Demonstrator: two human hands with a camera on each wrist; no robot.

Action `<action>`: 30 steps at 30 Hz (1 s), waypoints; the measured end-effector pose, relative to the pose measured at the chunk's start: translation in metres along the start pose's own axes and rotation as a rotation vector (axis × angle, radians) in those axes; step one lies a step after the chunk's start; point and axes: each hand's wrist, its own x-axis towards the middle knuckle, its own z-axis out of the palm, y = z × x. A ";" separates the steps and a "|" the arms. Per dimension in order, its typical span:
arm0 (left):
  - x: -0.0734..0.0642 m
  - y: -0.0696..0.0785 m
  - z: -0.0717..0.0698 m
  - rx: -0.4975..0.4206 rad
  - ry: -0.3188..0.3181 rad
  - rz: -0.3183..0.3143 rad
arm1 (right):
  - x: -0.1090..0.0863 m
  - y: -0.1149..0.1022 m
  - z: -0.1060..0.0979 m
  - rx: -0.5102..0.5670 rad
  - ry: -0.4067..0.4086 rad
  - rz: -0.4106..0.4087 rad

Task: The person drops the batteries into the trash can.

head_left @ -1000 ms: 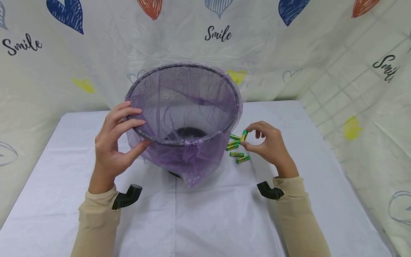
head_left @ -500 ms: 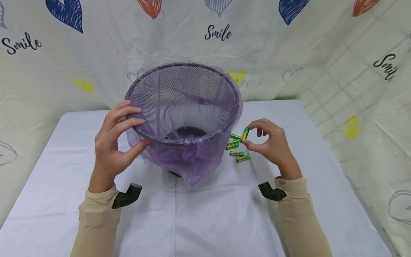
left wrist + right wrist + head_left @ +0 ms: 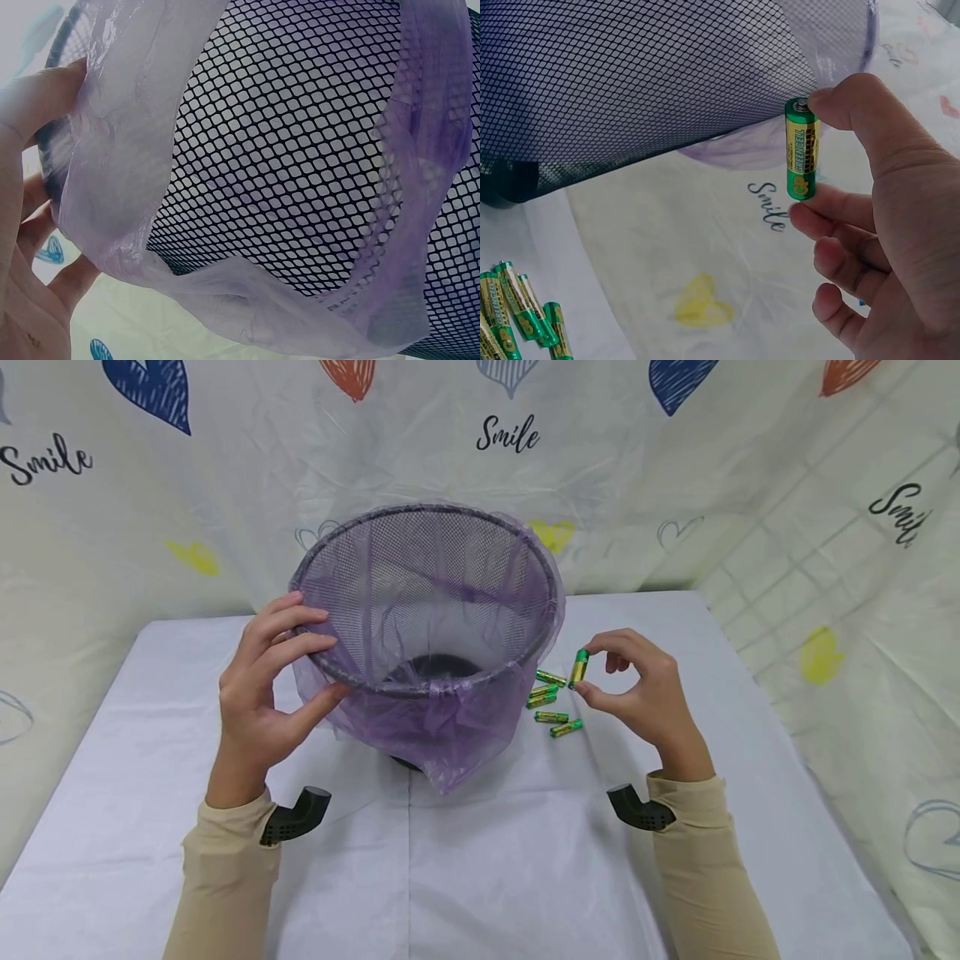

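A black mesh wastebasket (image 3: 277, 142) stands on the table, lined with a thin purple plastic bag (image 3: 465, 727) folded over its rim. My left hand (image 3: 262, 693) grips the rim at the basket's left side, fingers inside and thumb outside. To the right of the basket, my right hand (image 3: 641, 693) pinches a green and yellow battery (image 3: 802, 150) by its two ends between thumb and finger, above the table. Several more batteries (image 3: 551, 717) of the same kind lie loose beside the basket, under and left of that hand.
White cloth covers the table (image 3: 495, 868). Behind it and to the right hangs a pale curtain (image 3: 615, 477) printed with hearts and the word Smile. A black curved piece sits on each wrist.
My right hand has risen a little and moved slightly right, carrying the battery away from the others. The left hand keeps its hold on the rim.
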 end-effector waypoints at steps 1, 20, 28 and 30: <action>0.000 0.000 0.000 0.001 -0.001 -0.001 | 0.000 -0.001 -0.001 0.004 0.005 0.002; 0.001 0.003 0.000 -0.007 0.006 0.000 | 0.005 -0.021 -0.007 0.064 0.095 -0.006; 0.002 0.004 0.001 -0.018 0.001 0.004 | 0.012 -0.046 -0.011 0.098 0.151 -0.022; 0.002 0.003 0.001 -0.019 0.003 0.004 | 0.014 -0.042 -0.011 0.113 0.164 -0.032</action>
